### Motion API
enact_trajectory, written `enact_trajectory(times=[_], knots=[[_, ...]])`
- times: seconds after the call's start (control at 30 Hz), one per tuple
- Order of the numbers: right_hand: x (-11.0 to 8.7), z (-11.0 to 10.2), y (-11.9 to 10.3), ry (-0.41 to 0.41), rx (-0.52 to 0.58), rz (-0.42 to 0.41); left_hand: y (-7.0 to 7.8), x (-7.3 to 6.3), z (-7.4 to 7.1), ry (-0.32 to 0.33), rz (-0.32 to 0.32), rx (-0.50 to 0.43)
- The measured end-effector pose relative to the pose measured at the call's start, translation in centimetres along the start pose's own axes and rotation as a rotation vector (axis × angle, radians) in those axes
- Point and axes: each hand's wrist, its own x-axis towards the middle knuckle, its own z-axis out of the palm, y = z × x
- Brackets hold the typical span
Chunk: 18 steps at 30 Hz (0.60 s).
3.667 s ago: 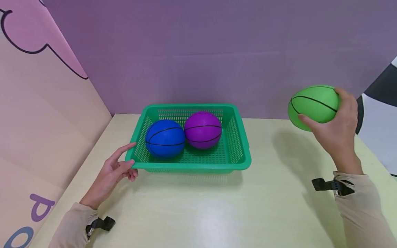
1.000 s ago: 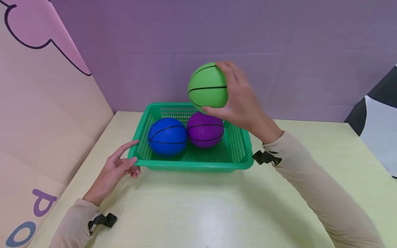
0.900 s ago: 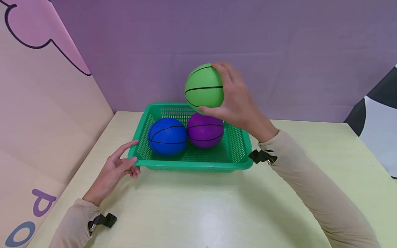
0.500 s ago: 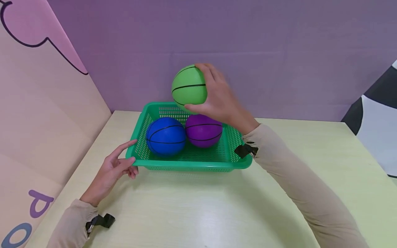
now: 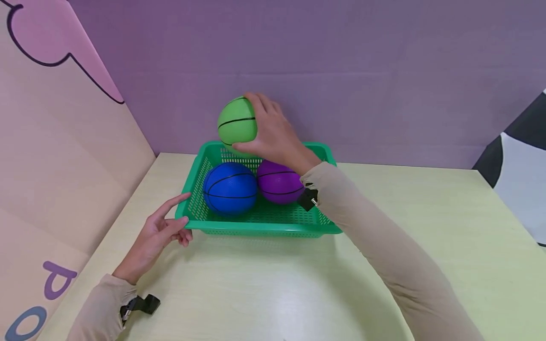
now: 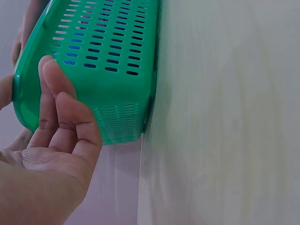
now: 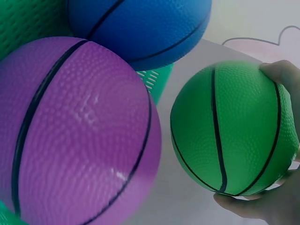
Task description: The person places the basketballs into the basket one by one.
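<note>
My right hand (image 5: 275, 135) grips a small green basketball (image 5: 234, 124) with black lines, fingers over its top and thumb below. In the head view the ball overlaps the back rim of a green plastic basket (image 5: 264, 228). Inside the basket, a blue basketball (image 5: 230, 189) sits on the left beside a purple basketball (image 5: 279, 184), partly covered by my right wrist. My left hand (image 5: 151, 239) holds the basket's front left corner; in the left wrist view its fingers (image 6: 75, 110) curl beneath the rim. The right wrist view shows the green ball clasped between thumb and fingers.
The basket stands on a pale wooden table (image 5: 273, 284), close to a purple back wall (image 5: 341, 71). A cream panel (image 5: 64, 166) with printed shapes rises along the left side. A black-and-white panel (image 5: 520, 175) is at the right.
My right hand has carried the green basketball from the far right to over the basket's back left, dipping slightly just now. My left hand stays at the basket's corner; the other balls have not moved.
</note>
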Motion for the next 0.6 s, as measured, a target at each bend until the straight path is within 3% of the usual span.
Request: enact_trajectory(times=[0.3, 0.6], knots=[[1.9, 1.9, 0.0, -0.006, -0.044, 0.033, -0.1, 0.0, 0.3, 0.004, -0.009, 0.018], [1.6, 3.2, 0.8, -0.047, -0.162, 0.009, -0.3, 0.6, 0.9, -0.008, -0.019, 0.034]])
